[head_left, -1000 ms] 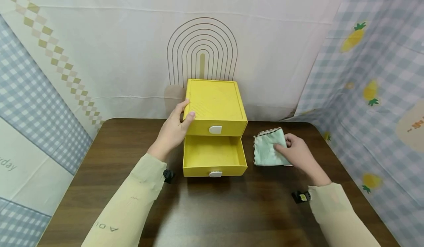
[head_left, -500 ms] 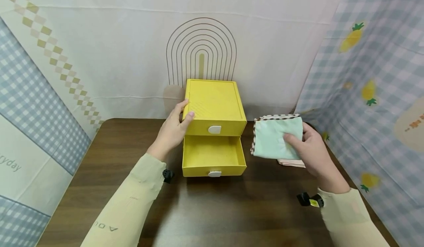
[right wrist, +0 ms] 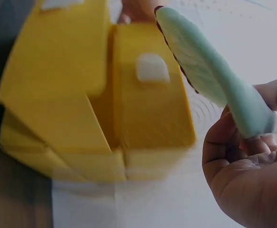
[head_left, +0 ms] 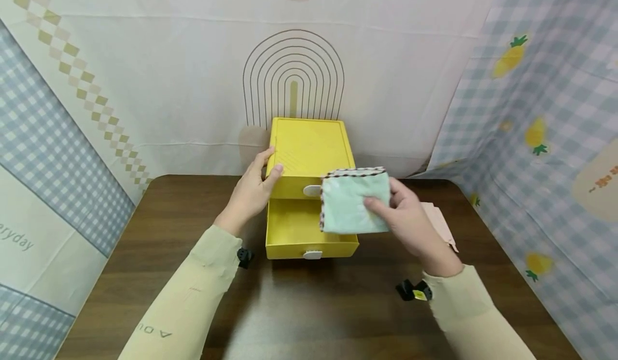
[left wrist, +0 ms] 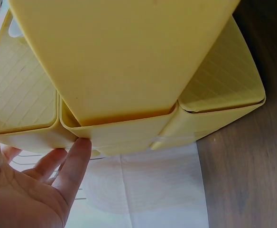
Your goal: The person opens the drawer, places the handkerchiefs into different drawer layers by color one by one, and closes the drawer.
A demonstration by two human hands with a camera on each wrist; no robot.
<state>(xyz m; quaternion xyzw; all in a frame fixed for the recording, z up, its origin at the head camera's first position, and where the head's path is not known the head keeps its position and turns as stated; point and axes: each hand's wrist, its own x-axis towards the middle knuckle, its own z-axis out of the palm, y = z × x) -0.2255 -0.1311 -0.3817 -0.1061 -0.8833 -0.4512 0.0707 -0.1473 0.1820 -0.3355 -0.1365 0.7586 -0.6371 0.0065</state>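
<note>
Left hand (head_left: 252,188) rests on the near left corner of the yellow drawer box (head_left: 309,145), thumb on the top edge, fingers fairly straight along the left side; in the left wrist view the fingertips (left wrist: 79,149) touch the box's edge, not curled round it. It looks like a bracing hold, keeping the light box from sliding on the table (head_left: 145,274). The box sits at the far middle of the table, against the backdrop. Its top drawer is closed, white tab (head_left: 313,190) showing. The bottom drawer (head_left: 294,231) is pulled out toward the near side, open upward, nothing visible inside. Right hand (head_left: 405,218) pinches a folded mint-green cloth (head_left: 354,201) with a dark stitched edge, thumb on the front face, fingers behind. The cloth hangs in the air, just above the right part of the open drawer and in front of the top drawer's face, touching neither as far as I can tell. It is held flat and folded, probably so it fits the drawer opening. A pinkish folded piece (head_left: 441,223) lies on the table right of the box, behind the right hand, partly hidden.
</note>
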